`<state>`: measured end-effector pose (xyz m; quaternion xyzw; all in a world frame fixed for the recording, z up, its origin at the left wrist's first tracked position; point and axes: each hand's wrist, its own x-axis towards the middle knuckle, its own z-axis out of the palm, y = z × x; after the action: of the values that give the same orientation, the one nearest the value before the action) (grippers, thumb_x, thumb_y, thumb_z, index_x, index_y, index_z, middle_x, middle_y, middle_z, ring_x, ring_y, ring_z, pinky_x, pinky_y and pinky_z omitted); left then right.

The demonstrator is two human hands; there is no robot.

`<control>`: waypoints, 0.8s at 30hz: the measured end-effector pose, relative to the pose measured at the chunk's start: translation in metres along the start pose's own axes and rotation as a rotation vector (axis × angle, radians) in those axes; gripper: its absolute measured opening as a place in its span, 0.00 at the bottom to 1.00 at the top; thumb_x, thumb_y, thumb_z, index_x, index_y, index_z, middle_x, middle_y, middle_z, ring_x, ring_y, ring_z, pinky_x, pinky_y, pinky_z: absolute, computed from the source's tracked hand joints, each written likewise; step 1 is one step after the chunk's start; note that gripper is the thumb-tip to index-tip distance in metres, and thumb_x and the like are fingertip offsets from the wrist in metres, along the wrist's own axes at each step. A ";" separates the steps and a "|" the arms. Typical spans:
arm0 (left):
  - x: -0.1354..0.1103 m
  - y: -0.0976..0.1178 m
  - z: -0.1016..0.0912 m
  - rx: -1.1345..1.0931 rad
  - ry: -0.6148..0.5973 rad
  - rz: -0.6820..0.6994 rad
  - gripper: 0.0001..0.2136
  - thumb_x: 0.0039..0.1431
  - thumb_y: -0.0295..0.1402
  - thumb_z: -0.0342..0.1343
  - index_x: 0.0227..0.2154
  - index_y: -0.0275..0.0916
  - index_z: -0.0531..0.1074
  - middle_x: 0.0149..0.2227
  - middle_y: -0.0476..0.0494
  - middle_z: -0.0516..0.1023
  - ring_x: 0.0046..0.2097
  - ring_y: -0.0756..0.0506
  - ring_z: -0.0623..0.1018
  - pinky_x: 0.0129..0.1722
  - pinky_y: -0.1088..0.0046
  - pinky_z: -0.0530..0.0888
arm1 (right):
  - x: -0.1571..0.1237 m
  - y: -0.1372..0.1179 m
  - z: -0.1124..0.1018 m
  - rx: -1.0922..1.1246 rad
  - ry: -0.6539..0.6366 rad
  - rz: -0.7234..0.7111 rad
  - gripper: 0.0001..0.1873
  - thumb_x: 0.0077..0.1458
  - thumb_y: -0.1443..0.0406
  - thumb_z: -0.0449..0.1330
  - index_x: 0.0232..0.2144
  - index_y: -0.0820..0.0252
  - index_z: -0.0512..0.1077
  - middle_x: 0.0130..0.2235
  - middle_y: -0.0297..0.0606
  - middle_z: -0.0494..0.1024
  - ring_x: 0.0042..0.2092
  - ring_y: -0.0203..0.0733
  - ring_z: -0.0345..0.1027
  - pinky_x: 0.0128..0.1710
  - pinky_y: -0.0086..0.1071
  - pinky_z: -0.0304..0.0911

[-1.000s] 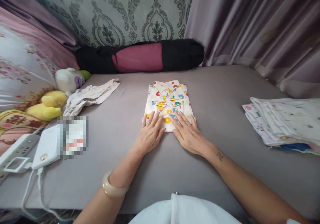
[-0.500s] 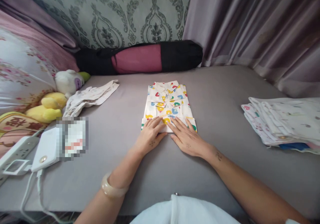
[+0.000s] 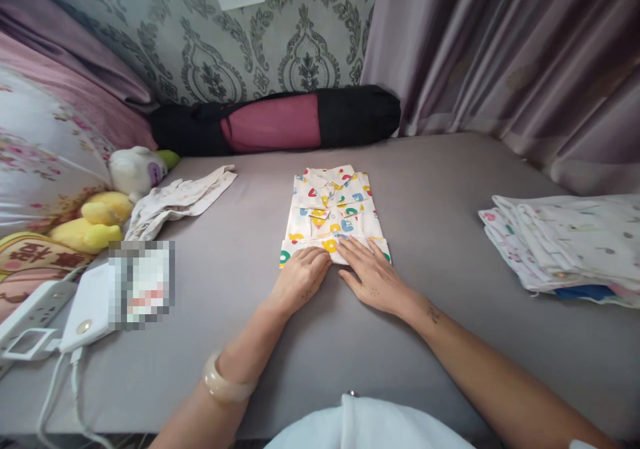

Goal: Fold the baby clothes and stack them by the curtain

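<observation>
A white shirt [image 3: 327, 199] with a collar and colourful printed shapes lies folded in front of me, collar pointing away. Its near end is turned up into a band. My left hand [image 3: 304, 274] is at the left part of that near edge, fingers bent together and closed on the cloth, the thumb mostly hidden. Flat on the right part of the band rests my right hand [image 3: 369, 269], its fingers spread and the thumb out on the sheet.
Folded clothes [image 3: 570, 249] are stacked at the right. On the left lie a crumpled pale garment [image 3: 180, 199], plush toys [image 3: 95, 222], a power strip [image 3: 37, 312] and a white charger [image 3: 90, 305] with cables. A black-and-maroon long bag [image 3: 273, 123] lies along the wall.
My left hand's fingers have drawn in from lying extended on the band to a bent, closed shape at its edge. My right hand stays flat on the shirt. The view has shifted slightly.
</observation>
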<state>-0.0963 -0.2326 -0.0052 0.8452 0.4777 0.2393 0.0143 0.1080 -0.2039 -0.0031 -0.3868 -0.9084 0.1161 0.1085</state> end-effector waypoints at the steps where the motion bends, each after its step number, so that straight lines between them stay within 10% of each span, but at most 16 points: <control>1: 0.001 0.001 0.000 -0.002 0.002 -0.011 0.11 0.70 0.30 0.44 0.42 0.38 0.72 0.45 0.41 0.80 0.48 0.44 0.78 0.49 0.65 0.75 | 0.000 0.001 0.000 0.000 0.013 -0.002 0.27 0.66 0.62 0.47 0.66 0.60 0.57 0.67 0.43 0.57 0.69 0.46 0.47 0.68 0.51 0.42; 24: -0.006 -0.019 -0.002 0.078 -0.076 -0.192 0.20 0.60 0.23 0.48 0.53 0.39 0.71 0.57 0.38 0.74 0.60 0.40 0.71 0.61 0.57 0.68 | 0.000 0.040 0.006 -0.058 0.179 0.043 0.35 0.51 0.81 0.46 0.60 0.66 0.67 0.62 0.48 0.66 0.64 0.46 0.58 0.65 0.46 0.56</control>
<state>-0.1145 -0.2278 -0.0108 0.8039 0.5646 0.1856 0.0225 0.1331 -0.1782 -0.0208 -0.4182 -0.8894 0.0570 0.1755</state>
